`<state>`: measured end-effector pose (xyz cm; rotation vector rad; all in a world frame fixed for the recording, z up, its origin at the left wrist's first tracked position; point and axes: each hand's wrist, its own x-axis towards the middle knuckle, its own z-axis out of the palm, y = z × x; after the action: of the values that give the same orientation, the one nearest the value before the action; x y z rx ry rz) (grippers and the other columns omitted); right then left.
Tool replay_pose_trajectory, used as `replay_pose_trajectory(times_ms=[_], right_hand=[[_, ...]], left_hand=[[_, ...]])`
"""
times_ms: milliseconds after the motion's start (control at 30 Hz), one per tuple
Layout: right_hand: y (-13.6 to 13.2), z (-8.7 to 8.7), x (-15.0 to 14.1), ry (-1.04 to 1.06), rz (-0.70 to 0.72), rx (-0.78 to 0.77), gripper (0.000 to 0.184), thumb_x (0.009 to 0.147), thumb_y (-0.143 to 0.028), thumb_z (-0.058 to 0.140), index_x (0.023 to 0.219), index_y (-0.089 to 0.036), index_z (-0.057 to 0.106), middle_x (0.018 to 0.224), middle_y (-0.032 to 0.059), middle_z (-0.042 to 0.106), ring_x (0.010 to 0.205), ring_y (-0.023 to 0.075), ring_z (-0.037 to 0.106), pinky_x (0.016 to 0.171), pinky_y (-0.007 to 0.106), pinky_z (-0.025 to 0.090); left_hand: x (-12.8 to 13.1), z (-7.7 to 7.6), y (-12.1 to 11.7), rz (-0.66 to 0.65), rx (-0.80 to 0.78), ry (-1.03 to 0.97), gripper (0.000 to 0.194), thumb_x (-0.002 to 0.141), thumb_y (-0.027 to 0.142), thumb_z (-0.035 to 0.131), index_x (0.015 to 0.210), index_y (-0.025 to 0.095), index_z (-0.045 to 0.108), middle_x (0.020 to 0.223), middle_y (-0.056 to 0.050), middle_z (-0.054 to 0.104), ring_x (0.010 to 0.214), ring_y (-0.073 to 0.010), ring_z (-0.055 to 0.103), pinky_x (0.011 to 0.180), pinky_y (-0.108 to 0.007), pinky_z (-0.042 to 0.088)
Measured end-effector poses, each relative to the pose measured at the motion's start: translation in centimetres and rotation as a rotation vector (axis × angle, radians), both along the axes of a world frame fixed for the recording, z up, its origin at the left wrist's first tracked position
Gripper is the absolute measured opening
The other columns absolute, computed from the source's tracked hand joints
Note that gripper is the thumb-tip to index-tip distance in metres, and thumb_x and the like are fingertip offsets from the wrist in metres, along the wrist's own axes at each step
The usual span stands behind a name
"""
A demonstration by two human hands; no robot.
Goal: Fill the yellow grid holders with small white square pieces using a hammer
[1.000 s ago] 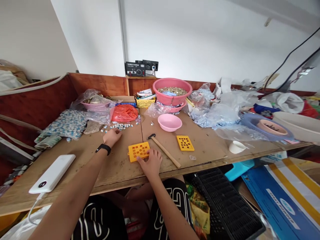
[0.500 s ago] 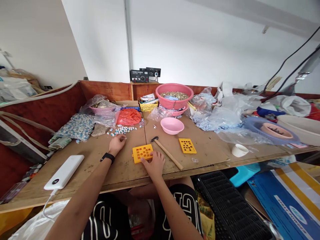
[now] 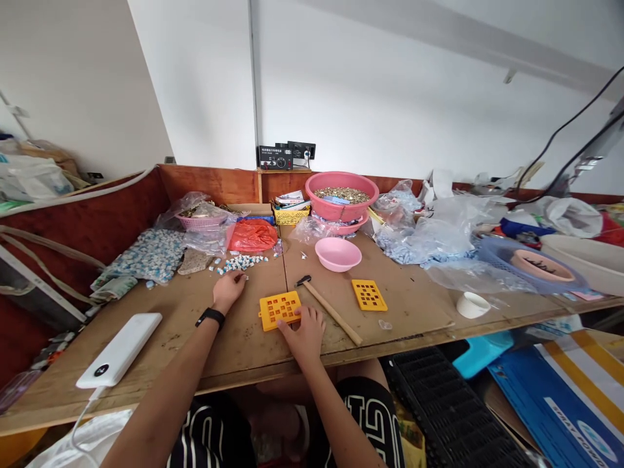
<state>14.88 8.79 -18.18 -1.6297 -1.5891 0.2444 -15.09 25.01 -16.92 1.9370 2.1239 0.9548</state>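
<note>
My left hand (image 3: pixel 229 291) is closed in a pinch just in front of a loose pile of small white and blue pieces (image 3: pixel 240 262). A tiny whitish piece shows at its fingertips, too small to make out fully. My right hand (image 3: pixel 307 330) grips the right edge of a yellow tray (image 3: pixel 279 300) with rows of square pockets, thumb at the near side. The tray lies flat on the table. To the right of it rests a hammer (image 3: pixel 331 312) with a wooden handle. A second yellow tray (image 3: pixel 369 296) lies beyond the hammer.
A pink bowl (image 3: pixel 338 254) stands behind the hammer, with a larger pink basin (image 3: pixel 342 195) of brass-coloured bits further back. A bag of white and blue pieces (image 3: pixel 146 253) and a white power bank (image 3: pixel 119 351) lie left. A white cup (image 3: pixel 472 305) lies right.
The view has tilted up slightly, so the table appears lower. My left hand remains pinched near the pile, and my right hand keeps hold of the tray.
</note>
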Motion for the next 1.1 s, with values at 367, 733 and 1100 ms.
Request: replay_pose_trajectory(times_ms=[367, 733, 1100], right_hand=[[-0.2, -0.8, 0.0, -0.024, -0.033, 0.038, 0.041, 0.101, -0.059, 0.078, 0.117, -0.021, 0.074, 0.127, 0.0174, 0.079, 0.123, 0.0415, 0.064, 0.102, 0.048, 0.043], [-0.4, -1.2, -0.1, -0.033, -0.041, 0.031, 0.031, 0.103, -0.048, 0.072, 0.12, -0.022, 0.074, 0.132, 0.0189, 0.077, 0.124, 0.0433, 0.065, 0.106, 0.052, 0.047], [-0.2, -1.9, -0.4, -0.048, -0.046, 0.056, 0.028, 0.102, -0.043, 0.075, 0.12, -0.022, 0.074, 0.133, 0.0193, 0.078, 0.125, 0.0424, 0.067, 0.108, 0.053, 0.049]], left_hand=[[1.7, 0.8, -3.0, -0.214, 0.112, -0.186, 0.034, 0.097, 0.052, 0.065, 0.103, 0.024, 0.085, 0.101, -0.007, 0.085, 0.086, -0.0252, 0.075, 0.083, -0.035, 0.056], [7.4, 3.4, -8.8, -0.614, 0.082, -0.049, 0.026, 0.107, 0.037, 0.066, 0.103, 0.028, 0.09, 0.102, -0.007, 0.081, 0.096, -0.0248, 0.077, 0.085, -0.035, 0.056], [8.4, 3.2, -9.1, -0.588, 0.098, 0.098, 0.024, 0.108, 0.023, 0.067, 0.088, 0.026, 0.08, 0.095, -0.007, 0.075, 0.098, -0.0255, 0.071, 0.083, -0.034, 0.051]])
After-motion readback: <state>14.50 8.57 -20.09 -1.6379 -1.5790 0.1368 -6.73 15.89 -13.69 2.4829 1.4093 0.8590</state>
